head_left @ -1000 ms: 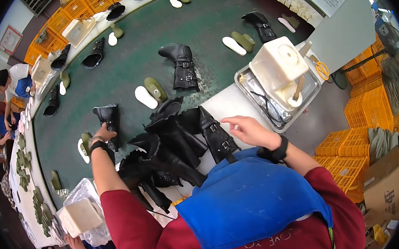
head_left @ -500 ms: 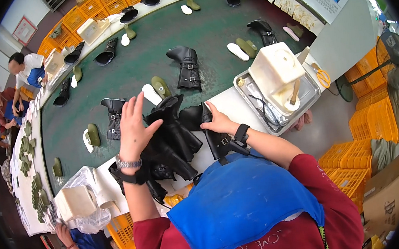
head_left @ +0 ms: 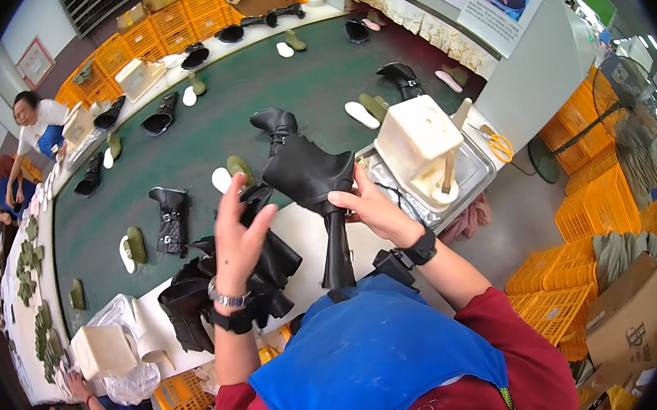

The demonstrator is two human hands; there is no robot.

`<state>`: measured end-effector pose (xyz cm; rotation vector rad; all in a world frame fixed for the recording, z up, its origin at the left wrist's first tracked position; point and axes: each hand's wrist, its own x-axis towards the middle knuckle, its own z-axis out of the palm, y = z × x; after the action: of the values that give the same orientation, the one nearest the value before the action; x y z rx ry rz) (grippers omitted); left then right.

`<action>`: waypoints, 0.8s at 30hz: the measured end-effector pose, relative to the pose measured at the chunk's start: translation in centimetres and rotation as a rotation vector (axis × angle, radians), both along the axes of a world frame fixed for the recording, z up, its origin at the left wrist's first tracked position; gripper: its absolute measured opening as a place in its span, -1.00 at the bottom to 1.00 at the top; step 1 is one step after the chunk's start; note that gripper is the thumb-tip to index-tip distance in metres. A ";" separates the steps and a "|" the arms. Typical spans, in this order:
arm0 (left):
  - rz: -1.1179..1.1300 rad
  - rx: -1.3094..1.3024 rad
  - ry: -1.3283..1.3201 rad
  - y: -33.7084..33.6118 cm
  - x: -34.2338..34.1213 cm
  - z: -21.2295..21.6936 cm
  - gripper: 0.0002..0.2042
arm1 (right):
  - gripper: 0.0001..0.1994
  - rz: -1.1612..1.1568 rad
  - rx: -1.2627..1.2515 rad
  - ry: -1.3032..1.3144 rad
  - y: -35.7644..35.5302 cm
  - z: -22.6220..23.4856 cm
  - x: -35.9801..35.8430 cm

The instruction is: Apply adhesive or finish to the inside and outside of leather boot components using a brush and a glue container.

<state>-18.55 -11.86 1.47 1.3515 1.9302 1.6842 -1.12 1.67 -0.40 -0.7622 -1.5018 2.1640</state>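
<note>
My right hand (head_left: 378, 210) grips a black leather boot (head_left: 306, 174) at its side, thumb on the front face. Its wide dark part lies over the green belt, while a narrow part hangs down toward my apron. Behind it, another black boot (head_left: 274, 122) on the belt is partly covered. My left hand (head_left: 242, 240) is raised with fingers spread and nothing in it. Below and beside that hand lies a heap of black boots (head_left: 189, 307) along the white table edge, partly hidden by my wrist. An olive insole (head_left: 240, 168) and a white one (head_left: 222, 180) lie just beyond its fingertips.
A white container (head_left: 420, 131) with a brush stands in a metal tray (head_left: 482, 177) on the right, near orange-handled scissors (head_left: 500, 145). More boots and insoles are spaced along the green belt (head_left: 206, 141). Orange crates (head_left: 555, 294) stand lower right; co-workers are at the left.
My right hand has lifted the black boot up and outward over the belt. My left hand stays spread and has shifted slightly down. The view has turned, so belt items sit lower and further left.
</note>
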 end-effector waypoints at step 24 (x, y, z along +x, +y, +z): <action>0.016 0.209 -1.123 -0.4 1.0 0.3 -0.46 | -0.83 0.130 -0.077 0.239 0.0 1.4 -8.5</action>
<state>-17.55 -12.23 1.80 0.2267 1.1050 2.0147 -9.58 1.70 1.02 -0.4203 -1.3860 2.3254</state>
